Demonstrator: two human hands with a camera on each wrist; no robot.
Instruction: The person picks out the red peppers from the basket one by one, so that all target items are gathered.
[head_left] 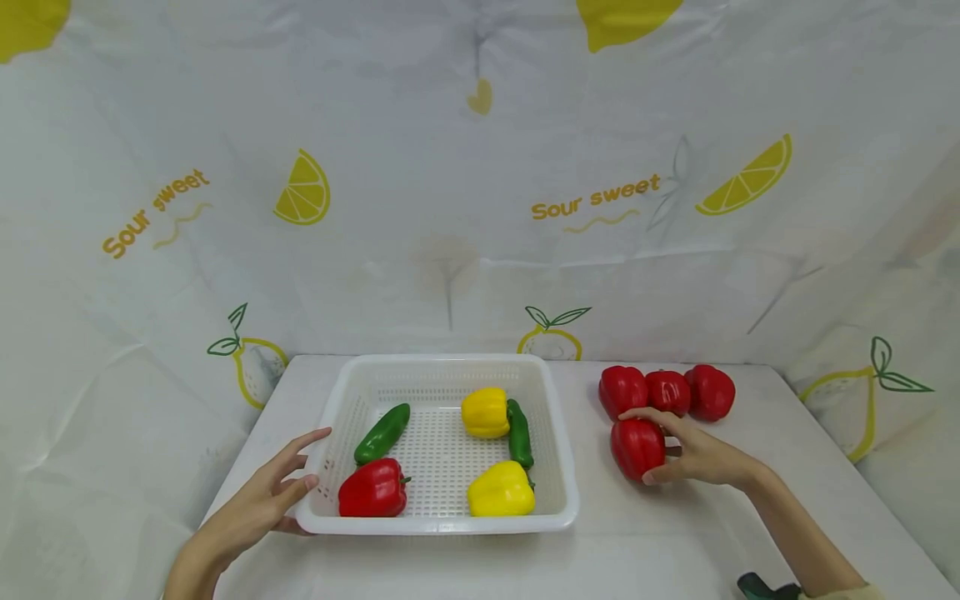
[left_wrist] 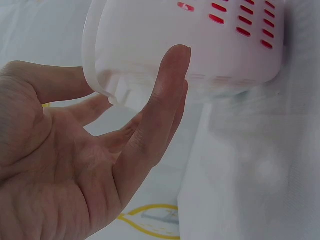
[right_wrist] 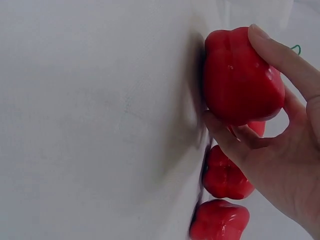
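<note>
My right hand (head_left: pixel 693 450) grips a red bell pepper (head_left: pixel 637 448), thumb on its near side and fingers on its far side. In the right wrist view this pepper (right_wrist: pixel 240 80) sits between thumb and fingers, close over the white tabletop. Over at the left, my left hand (head_left: pixel 258 500) has its fingers extended at the left rim of a white perforated basket (head_left: pixel 435 525). The left wrist view shows fingers (left_wrist: pixel 160 100) along the basket's outer wall. The basket holds a red bell pepper (head_left: pixel 372 489), yellow bell peppers (head_left: pixel 501 490) and long green peppers (head_left: pixel 383 434).
Behind the right hand, more red bell peppers (head_left: pixel 667 392) lie in a row near the table's back edge. A white curtain (head_left: pixel 450 167) with lemon prints hangs behind the table (head_left: pixel 637 550). A dark green object (head_left: pixel 765 587) shows beside the right sleeve.
</note>
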